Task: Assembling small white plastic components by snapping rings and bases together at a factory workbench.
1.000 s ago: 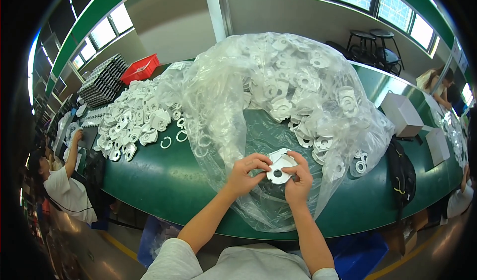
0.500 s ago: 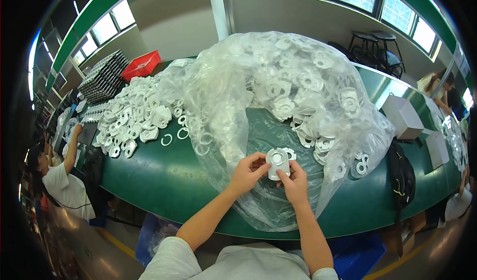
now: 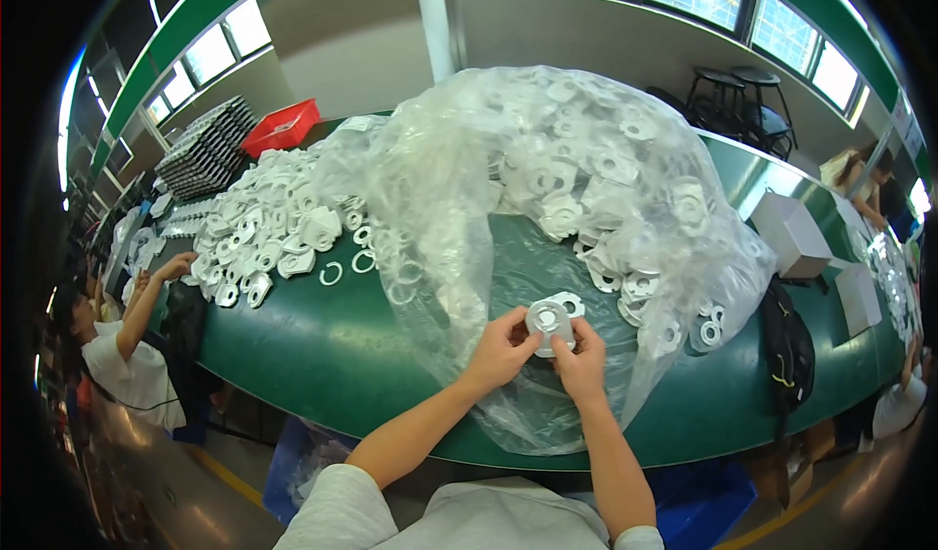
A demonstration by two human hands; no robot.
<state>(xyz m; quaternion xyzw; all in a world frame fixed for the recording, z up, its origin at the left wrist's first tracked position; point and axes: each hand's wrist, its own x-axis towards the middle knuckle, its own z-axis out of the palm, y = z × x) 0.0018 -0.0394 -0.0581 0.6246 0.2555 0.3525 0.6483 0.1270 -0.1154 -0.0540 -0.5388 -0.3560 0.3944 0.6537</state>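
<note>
Both hands hold one white plastic part (image 3: pixel 548 317), a flat rounded plate with a raised ring round its middle. My left hand (image 3: pixel 500 351) pinches its left edge, with the thumb near the ring. At the lower right edge, my right hand (image 3: pixel 583 359) grips it, thumb on its face. Just behind the held part, another white ringed piece (image 3: pixel 571 303) lies on the plastic. Beneath the hands spreads a clear plastic bag (image 3: pixel 440 247), its far portion heaped with many similar white parts (image 3: pixel 562 213).
A loose pile of white parts (image 3: pixel 283 213) covers the green table (image 3: pixel 293 340) on the left. Beyond stand stacked trays (image 3: pixel 205 149) and a red bin (image 3: pixel 280 128). White boxes (image 3: pixel 789 232) and a black bag (image 3: pixel 787 345) are at right. A co-worker (image 3: pixel 132 355) reaches in from the left.
The held part has tilted slightly and shifted a little down and right with my hands. The left co-worker's arm has come lower and toward the loose pile.
</note>
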